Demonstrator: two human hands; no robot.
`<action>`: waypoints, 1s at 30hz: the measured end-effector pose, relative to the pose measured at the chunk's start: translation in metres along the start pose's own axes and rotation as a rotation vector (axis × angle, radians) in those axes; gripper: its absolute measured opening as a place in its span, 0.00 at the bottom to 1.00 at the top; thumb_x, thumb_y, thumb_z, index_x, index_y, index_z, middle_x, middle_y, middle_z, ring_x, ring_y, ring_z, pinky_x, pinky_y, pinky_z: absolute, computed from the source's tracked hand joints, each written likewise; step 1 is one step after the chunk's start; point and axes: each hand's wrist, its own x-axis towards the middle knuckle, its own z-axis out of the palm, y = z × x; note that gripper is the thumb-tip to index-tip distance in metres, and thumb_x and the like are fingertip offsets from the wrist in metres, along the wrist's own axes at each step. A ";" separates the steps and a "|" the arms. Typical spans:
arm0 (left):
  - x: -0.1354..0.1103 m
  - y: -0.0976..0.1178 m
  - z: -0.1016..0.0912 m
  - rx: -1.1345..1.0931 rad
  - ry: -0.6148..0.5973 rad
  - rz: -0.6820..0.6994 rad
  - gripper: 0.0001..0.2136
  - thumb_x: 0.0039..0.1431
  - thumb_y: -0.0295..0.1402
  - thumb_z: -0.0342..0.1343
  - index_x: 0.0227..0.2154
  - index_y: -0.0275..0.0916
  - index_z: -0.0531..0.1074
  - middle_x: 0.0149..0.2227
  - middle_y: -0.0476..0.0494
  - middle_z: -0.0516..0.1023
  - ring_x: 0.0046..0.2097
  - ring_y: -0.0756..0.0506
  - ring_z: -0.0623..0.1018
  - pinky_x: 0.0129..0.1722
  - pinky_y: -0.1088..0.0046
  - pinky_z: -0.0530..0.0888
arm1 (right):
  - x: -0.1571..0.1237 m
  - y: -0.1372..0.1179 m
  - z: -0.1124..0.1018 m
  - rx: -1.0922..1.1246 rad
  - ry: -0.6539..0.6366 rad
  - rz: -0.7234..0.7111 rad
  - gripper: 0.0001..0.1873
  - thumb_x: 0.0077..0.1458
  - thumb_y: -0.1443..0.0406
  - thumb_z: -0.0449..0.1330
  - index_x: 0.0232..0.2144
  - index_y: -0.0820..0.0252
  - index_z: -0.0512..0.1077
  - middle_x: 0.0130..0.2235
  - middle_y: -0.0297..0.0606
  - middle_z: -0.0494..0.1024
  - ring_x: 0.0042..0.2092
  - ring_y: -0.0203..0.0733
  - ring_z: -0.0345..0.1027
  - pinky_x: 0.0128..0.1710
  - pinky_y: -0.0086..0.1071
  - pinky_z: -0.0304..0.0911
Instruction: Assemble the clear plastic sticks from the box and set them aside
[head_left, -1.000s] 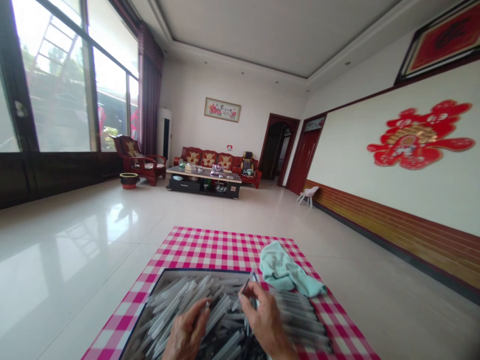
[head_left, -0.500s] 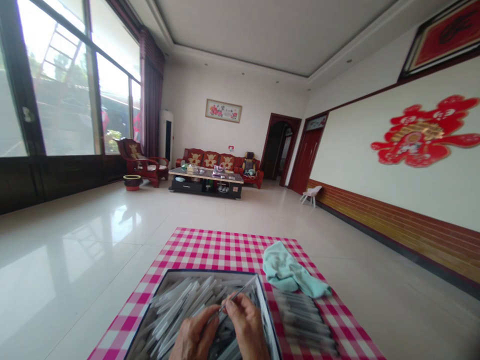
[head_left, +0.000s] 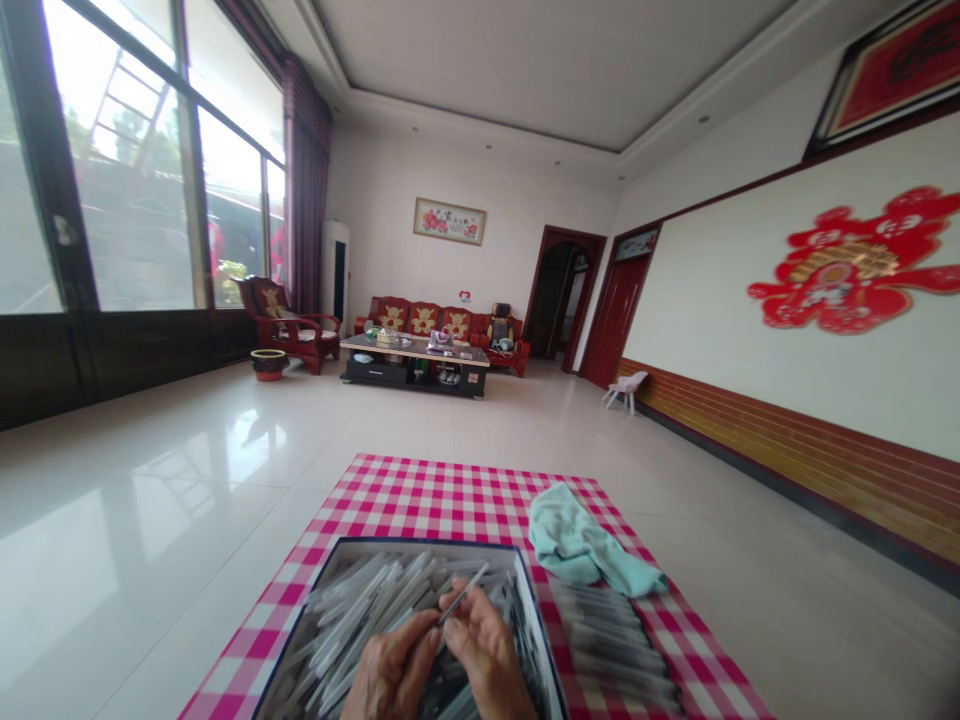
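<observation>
Over a shallow box (head_left: 546,630) with a dark blue rim, my two hands meet around a thin, pen-like tube (head_left: 470,587). My left hand (head_left: 388,668) pinches its lower end between thumb and forefinger. Higher up the tube, my right hand (head_left: 487,640) closes thumb and fingers on it, and its pale tip points up to the right. Translucent, narrow tubes (head_left: 352,605) fill the box in a loose heap, some with dark parts. To the right of the box lies a blurred row of similar tubes with dark ends (head_left: 619,640).
A crumpled mint-green cloth (head_left: 577,540) lies beyond the row on the pink checked tablecloth (head_left: 435,490). Tiled floor surrounds the table. Farther off stand a low coffee table (head_left: 412,365), a wooden sofa (head_left: 424,318), an armchair (head_left: 289,325) and a small white chair (head_left: 625,390).
The tube between my hands has tilted more upright, and the right-hand fingers have shifted slightly on it. Both hands stay above the box. The whole view has moved a little.
</observation>
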 end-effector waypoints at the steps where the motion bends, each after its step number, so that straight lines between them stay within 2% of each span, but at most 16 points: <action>1: -0.001 -0.002 0.001 0.008 0.037 -0.008 0.14 0.64 0.39 0.47 0.41 0.40 0.76 0.22 0.50 0.78 0.21 0.50 0.74 0.25 0.80 0.72 | 0.000 -0.002 -0.002 -0.005 0.019 0.011 0.32 0.42 0.49 0.67 0.47 0.57 0.70 0.42 0.41 0.77 0.44 0.49 0.71 0.44 0.36 0.66; 4: -0.004 -0.006 0.001 -0.005 0.170 -0.088 0.15 0.64 0.41 0.47 0.40 0.39 0.75 0.19 0.51 0.74 0.20 0.50 0.72 0.21 0.78 0.70 | 0.001 -0.009 -0.013 -0.075 0.099 0.026 0.29 0.46 0.49 0.64 0.47 0.56 0.70 0.43 0.41 0.77 0.43 0.48 0.71 0.42 0.35 0.67; 7: -0.005 -0.004 0.002 -0.046 0.261 -0.177 0.16 0.63 0.44 0.46 0.38 0.39 0.74 0.19 0.52 0.71 0.20 0.49 0.70 0.21 0.76 0.68 | 0.002 -0.013 -0.028 -0.198 0.186 -0.003 0.19 0.48 0.51 0.63 0.37 0.59 0.74 0.33 0.37 0.77 0.36 0.44 0.70 0.37 0.31 0.66; 9: -0.005 0.000 0.003 -0.064 0.270 -0.205 0.16 0.63 0.45 0.46 0.37 0.40 0.74 0.18 0.52 0.69 0.20 0.50 0.68 0.21 0.75 0.67 | 0.003 -0.013 -0.039 -0.328 0.182 -0.010 0.16 0.48 0.53 0.63 0.31 0.59 0.75 0.27 0.34 0.75 0.31 0.41 0.68 0.32 0.29 0.63; 11: -0.004 0.003 0.004 -0.074 0.287 -0.220 0.16 0.63 0.45 0.46 0.36 0.41 0.73 0.18 0.53 0.68 0.20 0.50 0.67 0.21 0.75 0.66 | 0.004 -0.013 -0.048 -0.449 0.145 -0.020 0.14 0.48 0.54 0.62 0.29 0.60 0.75 0.25 0.33 0.74 0.29 0.40 0.66 0.29 0.29 0.61; 15: -0.003 0.003 0.004 -0.053 0.334 -0.220 0.16 0.63 0.45 0.45 0.37 0.41 0.74 0.17 0.55 0.65 0.19 0.50 0.66 0.20 0.76 0.65 | 0.003 -0.013 -0.059 -0.577 0.080 -0.071 0.12 0.50 0.57 0.61 0.29 0.60 0.75 0.27 0.35 0.77 0.31 0.41 0.69 0.31 0.29 0.62; 19: -0.003 -0.003 0.000 -0.010 0.273 -0.199 0.16 0.63 0.43 0.46 0.40 0.40 0.74 0.18 0.54 0.67 0.20 0.50 0.68 0.21 0.76 0.67 | 0.005 -0.015 -0.066 -0.665 0.087 -0.108 0.11 0.51 0.58 0.59 0.30 0.59 0.76 0.28 0.35 0.78 0.31 0.42 0.70 0.31 0.29 0.63; 22: -0.003 -0.005 -0.004 0.032 0.271 -0.192 0.18 0.63 0.43 0.45 0.42 0.38 0.75 0.18 0.53 0.69 0.20 0.49 0.70 0.21 0.76 0.68 | 0.007 -0.025 -0.073 -0.742 0.110 -0.153 0.10 0.53 0.60 0.57 0.31 0.59 0.75 0.28 0.36 0.78 0.30 0.42 0.70 0.31 0.30 0.63; 24: -0.002 -0.005 -0.004 0.055 0.269 -0.190 0.19 0.63 0.43 0.45 0.43 0.37 0.75 0.18 0.53 0.70 0.19 0.49 0.69 0.21 0.76 0.68 | 0.007 -0.036 -0.078 -0.847 0.056 -0.195 0.09 0.52 0.63 0.56 0.29 0.59 0.75 0.29 0.37 0.77 0.31 0.42 0.70 0.33 0.30 0.63; 26: -0.002 -0.005 -0.004 0.062 0.260 -0.196 0.19 0.63 0.43 0.44 0.46 0.36 0.74 0.18 0.53 0.70 0.19 0.50 0.69 0.21 0.76 0.68 | 0.004 -0.047 -0.082 -1.033 -0.070 -0.217 0.08 0.50 0.68 0.55 0.27 0.59 0.75 0.31 0.37 0.77 0.34 0.41 0.70 0.36 0.30 0.63; 30: -0.002 -0.007 -0.002 0.060 0.249 -0.192 0.20 0.63 0.43 0.44 0.47 0.35 0.73 0.17 0.54 0.67 0.18 0.50 0.67 0.19 0.76 0.66 | -0.009 -0.058 -0.086 -1.455 -0.355 -0.132 0.12 0.47 0.73 0.55 0.24 0.56 0.77 0.32 0.35 0.76 0.38 0.42 0.70 0.44 0.35 0.61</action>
